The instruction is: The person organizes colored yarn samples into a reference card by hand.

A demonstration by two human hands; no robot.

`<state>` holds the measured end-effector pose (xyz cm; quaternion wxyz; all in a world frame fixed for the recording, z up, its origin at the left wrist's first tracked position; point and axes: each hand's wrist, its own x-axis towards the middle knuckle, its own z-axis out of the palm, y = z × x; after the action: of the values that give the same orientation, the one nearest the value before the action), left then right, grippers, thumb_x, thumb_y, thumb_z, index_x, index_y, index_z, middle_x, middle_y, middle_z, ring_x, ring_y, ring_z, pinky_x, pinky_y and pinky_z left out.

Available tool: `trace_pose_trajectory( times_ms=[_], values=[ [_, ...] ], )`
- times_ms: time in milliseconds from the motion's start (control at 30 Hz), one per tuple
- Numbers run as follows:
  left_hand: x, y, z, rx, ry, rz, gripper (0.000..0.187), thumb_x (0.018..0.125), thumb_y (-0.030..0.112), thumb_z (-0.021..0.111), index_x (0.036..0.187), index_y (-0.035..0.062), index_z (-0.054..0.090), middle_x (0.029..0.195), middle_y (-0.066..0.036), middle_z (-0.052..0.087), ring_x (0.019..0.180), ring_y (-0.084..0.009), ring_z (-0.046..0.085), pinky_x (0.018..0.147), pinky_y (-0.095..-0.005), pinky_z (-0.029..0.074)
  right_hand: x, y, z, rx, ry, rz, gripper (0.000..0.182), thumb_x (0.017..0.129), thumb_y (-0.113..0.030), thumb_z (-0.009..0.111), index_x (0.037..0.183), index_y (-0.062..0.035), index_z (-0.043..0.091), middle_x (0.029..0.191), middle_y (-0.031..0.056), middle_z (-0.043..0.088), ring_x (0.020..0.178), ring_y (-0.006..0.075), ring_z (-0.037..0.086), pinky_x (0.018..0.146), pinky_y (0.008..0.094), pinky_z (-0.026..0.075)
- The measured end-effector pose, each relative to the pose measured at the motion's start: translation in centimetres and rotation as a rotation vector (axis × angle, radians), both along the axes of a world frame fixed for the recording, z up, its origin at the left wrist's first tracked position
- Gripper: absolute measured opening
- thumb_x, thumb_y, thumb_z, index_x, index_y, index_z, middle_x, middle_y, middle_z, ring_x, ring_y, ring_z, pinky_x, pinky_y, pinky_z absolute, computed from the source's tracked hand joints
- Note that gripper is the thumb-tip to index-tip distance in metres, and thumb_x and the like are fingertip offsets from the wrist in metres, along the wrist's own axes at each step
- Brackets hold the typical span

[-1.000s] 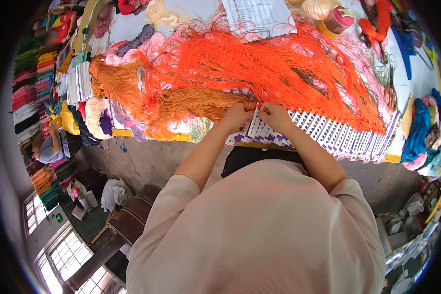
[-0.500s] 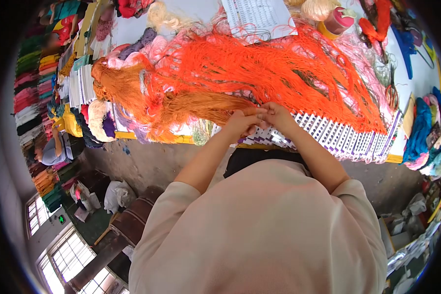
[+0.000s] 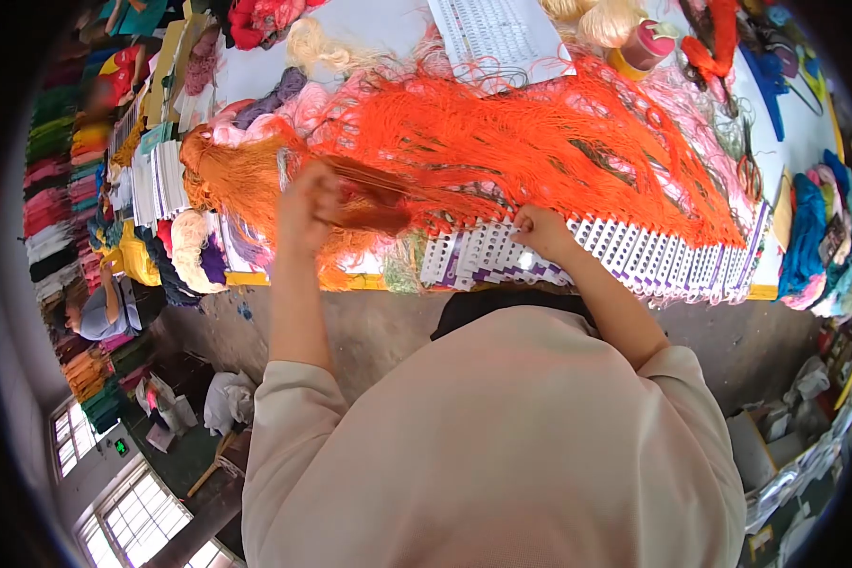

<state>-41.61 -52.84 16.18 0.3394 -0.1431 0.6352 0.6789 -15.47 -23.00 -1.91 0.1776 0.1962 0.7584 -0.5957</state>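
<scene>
My left hand (image 3: 310,204) is raised over the left part of the table, fingers curled round brown-orange thread (image 3: 379,194) that is smeared by motion. My right hand (image 3: 540,232) is closed in a pinch at the upper edge of the white punched cards (image 3: 587,256); what lies between its fingers is too small to make out. Bright orange thread (image 3: 502,133) spreads behind the cards, its lower ends at their holes. A bundle of rust-orange thread (image 3: 232,175) lies left of my left hand.
A printed sheet (image 3: 502,38) lies at the back, with a pink-topped container (image 3: 646,47) to its right. Scissors (image 3: 750,175) rest at the right. Blue yarn (image 3: 807,241) hangs by the table's right edge. A person (image 3: 109,303) is at the far left.
My left hand has moved left and up, away from my right hand, drawing the brown-orange thread with it. My right hand has shifted slightly right and down.
</scene>
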Motion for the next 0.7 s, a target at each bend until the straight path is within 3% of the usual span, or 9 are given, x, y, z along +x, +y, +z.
trace_pose_trajectory(
  times_ms=[33, 100, 133, 200, 267, 333, 433, 533, 700],
  values=[
    [-1.2, -1.2, 1.5, 0.13, 0.107, 0.131, 0.017, 0.093, 0.019, 0.056, 0.1, 0.0063, 0.064, 0.077, -0.002, 0.065, 0.047, -0.0035, 0.04, 0.04, -0.0182, 0.027, 0.0, -0.1, 0.2, 0.023, -0.009, 0.001, 0.026, 0.073, -0.013, 0.079, 0.09, -0.0055, 0.061, 0.073, 0.0042, 0.06, 0.068, 0.0169, 0.059, 0.062, 0.0321, 0.048],
    [-1.9, -2.7, 3.0, -0.087, 0.223, 0.265, 0.023, 0.097, 0.024, 0.054, 0.104, 0.0047, 0.064, 0.081, -0.004, 0.068, 0.048, -0.0035, 0.041, 0.039, -0.0176, 0.027, -0.1, -0.6, 0.4, 0.083, 0.0, -0.015, 0.025, 0.073, -0.013, 0.078, 0.09, -0.0056, 0.061, 0.072, 0.0047, 0.06, 0.068, 0.0168, 0.059, 0.062, 0.032, 0.048],
    [-1.4, -2.6, 3.7, -0.196, 0.204, 0.161, 0.029, 0.098, 0.028, 0.053, 0.107, 0.0031, 0.063, 0.08, -0.005, 0.068, 0.052, -0.0037, 0.045, 0.039, -0.0169, 0.028, -0.1, -0.9, 0.6, 0.136, -0.007, -0.033, 0.025, 0.074, -0.013, 0.078, 0.09, -0.0056, 0.062, 0.074, 0.0055, 0.061, 0.069, 0.0172, 0.06, 0.062, 0.0321, 0.048],
    [0.9, -1.7, 4.4, 0.004, 0.063, -0.105, 0.034, 0.1, 0.029, 0.051, 0.112, -0.0002, 0.062, 0.086, -0.006, 0.067, 0.061, -0.0077, 0.055, 0.042, -0.0166, 0.031, -0.3, -1.6, 0.9, 0.164, -0.015, -0.081, 0.023, 0.075, -0.015, 0.077, 0.091, -0.0054, 0.063, 0.076, 0.0065, 0.063, 0.071, 0.0177, 0.061, 0.062, 0.032, 0.048],
    [4.0, 0.7, 3.2, 0.245, -0.025, -0.158, 0.041, 0.1, 0.033, 0.049, 0.12, -0.0013, 0.059, 0.099, -0.009, 0.068, 0.079, -0.0126, 0.063, 0.05, -0.0182, 0.039, -0.8, -2.7, 2.1, 0.028, 0.076, -0.237, 0.017, 0.081, -0.014, 0.073, 0.091, -0.0039, 0.063, 0.075, 0.003, 0.061, 0.068, 0.0131, 0.056, 0.063, 0.0282, 0.045],
    [6.8, 3.6, 2.3, 0.577, -0.131, -0.147, 0.047, 0.101, 0.036, 0.046, 0.128, -0.0014, 0.054, 0.12, -0.015, 0.063, 0.106, -0.0214, 0.062, 0.07, -0.0243, 0.049, -2.5, -3.7, 8.0, -0.034, 0.143, -0.395, 0.009, 0.088, -0.011, 0.067, 0.091, -0.0033, 0.064, 0.072, -0.0032, 0.054, 0.065, 0.0061, 0.046, 0.062, 0.0232, 0.04],
    [9.0, 6.7, 3.6, 0.777, -0.212, -0.182, 0.053, 0.102, 0.039, 0.041, 0.137, -0.0013, 0.045, 0.141, -0.02, 0.047, 0.136, -0.0303, 0.041, 0.107, -0.0395, 0.041, -4.4, -5.3, 16.1, -0.227, 0.378, -0.535, 0.005, 0.089, -0.005, 0.066, 0.094, -0.0036, 0.065, 0.075, -0.0041, 0.053, 0.066, 0.0034, 0.044, 0.061, 0.0203, 0.039],
    [9.8, 7.9, 4.4, 0.833, -0.21, -0.258, 0.054, 0.103, 0.039, 0.039, 0.139, -0.0008, 0.041, 0.145, -0.021, 0.042, 0.135, -0.0301, 0.042, 0.11, -0.0422, 0.037, -4.9, -6.0, 21.5, 0.089, 0.596, -0.418, 0.016, 0.086, -0.003, 0.069, 0.102, -0.006, 0.069, 0.087, 0.0027, 0.057, 0.07, 0.009, 0.049, 0.063, 0.0229, 0.042],
    [10.9, 8.4, 3.8, 0.828, -0.209, -0.428, 0.053, 0.103, 0.039, 0.039, 0.139, 0.0002, 0.042, 0.138, -0.014, 0.049, 0.125, -0.0264, 0.05, 0.104, -0.0406, 0.042, -4.8, -7.5, 23.6, 0.179, 0.585, -0.383, 0.017, 0.084, 0.0, 0.069, 0.1, -0.0044, 0.069, 0.087, 0.0023, 0.054, 0.066, 0.0081, 0.05, 0.06, 0.0221, 0.043]
  ],
)
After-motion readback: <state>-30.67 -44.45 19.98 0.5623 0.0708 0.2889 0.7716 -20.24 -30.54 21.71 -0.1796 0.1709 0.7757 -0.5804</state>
